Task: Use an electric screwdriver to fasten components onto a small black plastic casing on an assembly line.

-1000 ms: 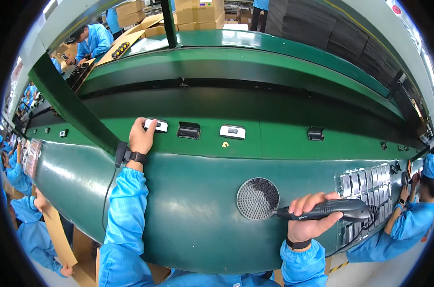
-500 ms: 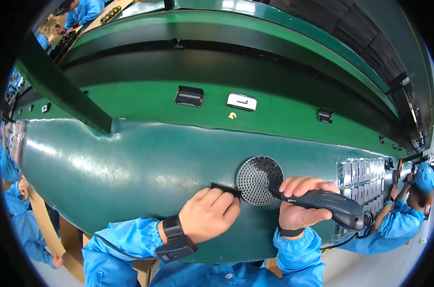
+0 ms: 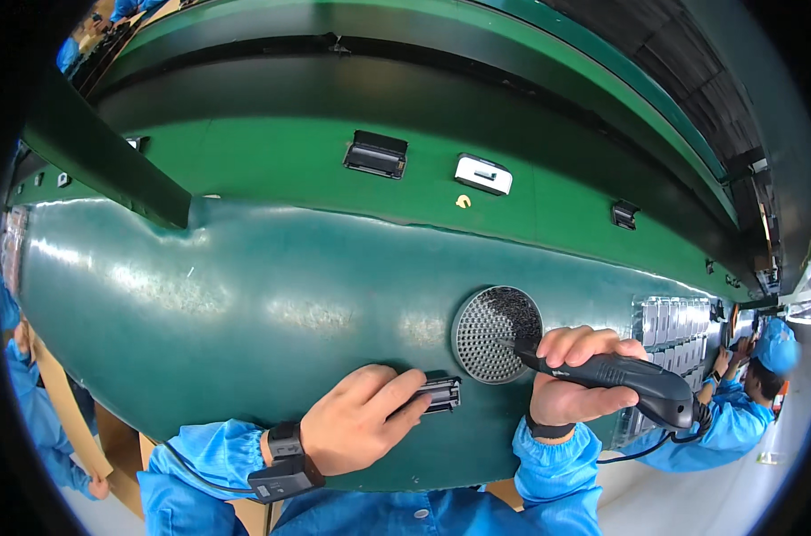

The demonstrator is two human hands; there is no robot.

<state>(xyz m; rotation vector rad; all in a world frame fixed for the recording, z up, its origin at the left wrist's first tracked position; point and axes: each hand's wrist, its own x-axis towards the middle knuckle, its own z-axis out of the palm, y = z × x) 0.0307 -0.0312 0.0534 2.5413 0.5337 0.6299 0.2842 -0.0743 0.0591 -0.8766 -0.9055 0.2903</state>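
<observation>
Our left hand (image 3: 356, 433) pinches a small black part (image 3: 441, 393) on the green surface (image 3: 245, 304) while our right hand (image 3: 571, 380) squeezes a black tool (image 3: 620, 380), which might slip off the round mesh (image 3: 497, 333).

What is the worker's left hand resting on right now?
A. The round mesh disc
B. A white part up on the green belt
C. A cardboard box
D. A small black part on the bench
D: the left hand has its fingers on a small black part lying on the green bench, beside the mesh disc, while the right hand grips a black tool.
</observation>
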